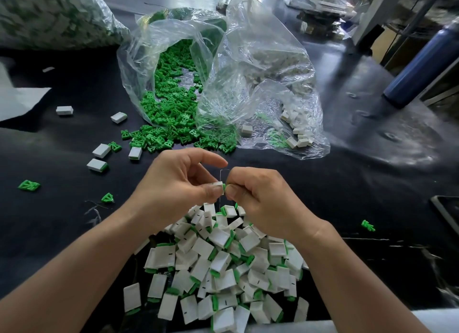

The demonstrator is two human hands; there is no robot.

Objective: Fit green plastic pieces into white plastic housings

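Bare black table [367, 196] lies open on the right, out to the blue bottle [422, 64]. Straight ahead, a bag of green pieces [134, 67] and a bag of white housings [260, 59] bar the way. A heap of finished housings [223, 270] fills the near edge. Loose green pieces [28, 185] dot the left.

The black worktop [347, 183] bore a heap [223, 265] of fitted housings at its near edge, a clear bag [135, 67] spilling green pieces [171, 109] beside a second bag [273, 59] of white housings [298, 136], stray housings [101, 150] at left, and a blue bottle [419, 67] at right.
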